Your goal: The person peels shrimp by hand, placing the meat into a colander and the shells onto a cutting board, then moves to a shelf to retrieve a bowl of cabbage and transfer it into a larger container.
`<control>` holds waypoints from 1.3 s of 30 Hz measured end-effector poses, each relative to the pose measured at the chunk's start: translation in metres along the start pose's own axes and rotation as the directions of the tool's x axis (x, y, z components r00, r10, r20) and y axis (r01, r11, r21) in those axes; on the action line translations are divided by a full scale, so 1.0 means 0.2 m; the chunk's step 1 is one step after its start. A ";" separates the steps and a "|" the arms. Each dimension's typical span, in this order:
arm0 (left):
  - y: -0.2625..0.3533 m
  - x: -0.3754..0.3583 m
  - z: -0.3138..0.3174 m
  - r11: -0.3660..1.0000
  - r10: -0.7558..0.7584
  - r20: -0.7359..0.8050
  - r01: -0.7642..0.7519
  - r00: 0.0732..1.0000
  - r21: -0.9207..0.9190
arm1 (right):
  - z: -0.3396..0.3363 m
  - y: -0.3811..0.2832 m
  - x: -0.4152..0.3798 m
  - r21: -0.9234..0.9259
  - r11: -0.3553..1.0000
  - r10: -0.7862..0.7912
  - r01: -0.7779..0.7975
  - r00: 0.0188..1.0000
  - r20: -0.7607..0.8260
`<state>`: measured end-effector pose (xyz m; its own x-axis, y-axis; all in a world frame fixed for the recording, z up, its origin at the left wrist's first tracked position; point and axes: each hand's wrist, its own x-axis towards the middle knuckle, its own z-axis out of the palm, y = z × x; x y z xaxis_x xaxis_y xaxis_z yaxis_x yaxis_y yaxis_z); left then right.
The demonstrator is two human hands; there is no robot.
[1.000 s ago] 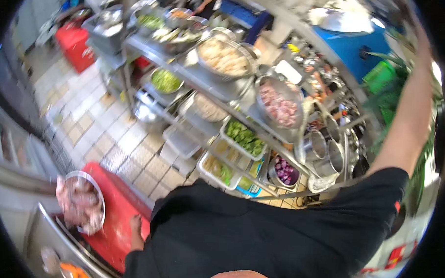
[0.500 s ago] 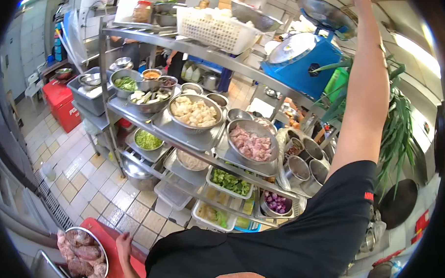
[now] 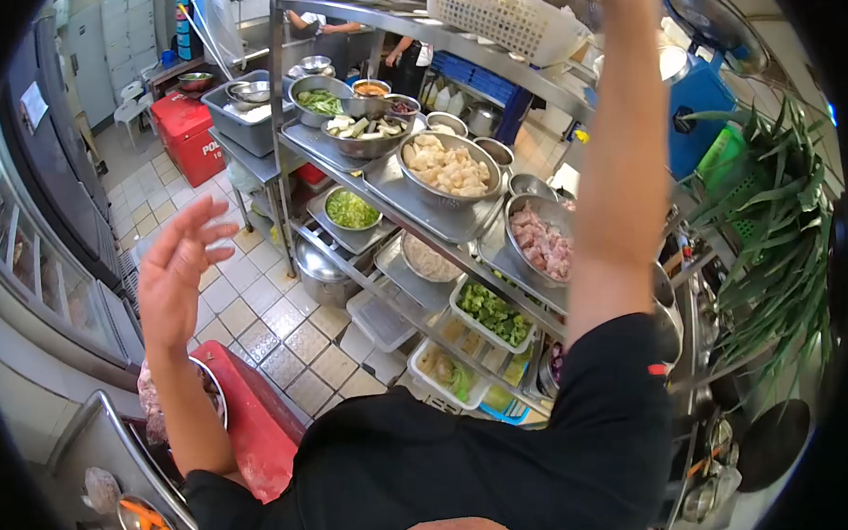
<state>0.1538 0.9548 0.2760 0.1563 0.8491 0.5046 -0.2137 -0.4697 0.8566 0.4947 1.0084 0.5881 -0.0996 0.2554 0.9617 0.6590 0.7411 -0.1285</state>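
Note:
My left hand (image 3: 183, 271) is raised at the left over the tiled floor, its fingers apart and nothing in them. Below it, partly behind my forearm, a bowl of meat (image 3: 151, 407) stands beside a red surface (image 3: 251, 418). My right arm reaches up past the steel rack (image 3: 432, 32); its hand is cut off by the top edge of the view. Near that arm are a white perforated basket (image 3: 507, 23), a blue scale (image 3: 700, 111) and a bowl of pink raw meat (image 3: 542, 241). A bowl of pale chunks (image 3: 446, 168) sits on the same shelf.
Lower shelves hold green vegetables (image 3: 492, 314) and lidded tubs (image 3: 382, 318). Long green leaves (image 3: 770, 249) hang at the right. A red cooler (image 3: 187, 140) stands on the floor at the back left. Two people (image 3: 408, 63) are partly visible behind the rack.
My left hand has risen from beside the red surface and its fingers have spread. My right arm remains raised, now further left in view. The view has shifted, moving the rack rightward.

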 end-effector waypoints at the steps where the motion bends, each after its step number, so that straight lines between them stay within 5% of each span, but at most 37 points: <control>1: 0.07 0.06 0.01 0.994 0.000 0.021 0.002 1.000 -0.107 | 0.05 -0.05 -0.06 -0.425 0.898 0.132 -0.115 0.991 0.009; 2: 0.13 0.11 0.01 0.977 -0.001 0.043 0.010 0.999 -0.213 | 0.16 -0.05 -0.19 0.137 0.988 0.058 -0.067 0.996 0.068; 3: 0.17 0.15 0.01 0.949 -0.003 0.063 0.022 0.998 -0.315 | 0.26 -0.04 -0.28 0.352 0.935 0.003 -0.044 0.993 0.117; 4: 0.19 0.18 -0.01 0.920 -0.020 0.081 0.050 0.997 -0.390 | 0.32 -0.07 -0.39 0.272 0.945 0.129 -0.183 0.971 0.204; 7: 0.19 0.17 -0.10 0.824 -0.087 0.093 0.124 0.992 -0.553 | 0.60 -0.09 -0.80 0.406 0.914 -0.026 -0.025 0.992 0.120; 9: 0.11 0.08 -0.13 0.780 -0.148 0.039 0.141 0.988 -0.610 | 0.67 -0.18 -1.05 0.388 0.922 -0.105 0.016 0.972 0.210; 12: -0.10 -0.21 -0.23 0.787 -0.329 -0.109 0.208 0.938 -0.580 | 0.80 -0.24 -1.47 0.540 0.829 -0.040 -0.146 0.947 0.318; 15: -0.29 -0.44 -0.22 0.661 -0.597 -0.282 0.262 0.750 -0.703 | 0.92 -0.21 -1.84 0.565 0.791 -0.043 -0.235 0.899 0.435; 19: -0.64 -0.65 -0.28 0.633 -0.721 -0.383 0.323 0.578 -0.703 | 1.09 -0.11 -2.19 0.500 0.755 0.052 -0.424 0.798 0.600; 23: -1.03 -0.71 -0.33 0.616 -0.752 -0.392 0.353 0.530 -0.705 | 1.26 0.04 -2.44 0.459 0.669 0.084 -0.585 0.673 0.735; 25: -1.12 -0.69 -0.31 0.623 -0.773 -0.474 0.363 0.422 -0.693 | 1.34 0.15 -2.57 0.437 0.689 0.068 -0.579 0.651 0.756; 31: -1.44 -0.70 -0.37 0.620 -0.775 -0.513 0.289 0.370 -0.729 | 1.54 0.33 -2.74 0.400 0.560 0.129 -0.726 0.553 0.823; 35: -1.56 -0.66 -0.44 0.632 -0.771 -0.560 0.258 0.303 -0.730 | 1.66 0.50 -2.75 0.371 0.567 0.280 -0.736 0.595 0.753; 37: -1.62 -0.66 -0.49 0.625 -0.777 -0.559 0.252 0.289 -0.739 | 1.76 0.64 -2.91 0.210 0.219 0.498 -0.953 0.294 0.816; 39: -1.68 -0.63 -0.55 0.633 -0.770 -0.572 0.225 0.282 -0.741 | 1.85 0.84 -2.97 0.001 -0.091 0.595 -0.996 -0.054 0.802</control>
<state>0.1005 1.0325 -0.0874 -0.3434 0.7394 -0.5791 -0.8143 0.0728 0.5759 0.3879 1.2113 -0.0941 -0.2002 0.9253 -0.3221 0.0382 -0.3211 -0.9463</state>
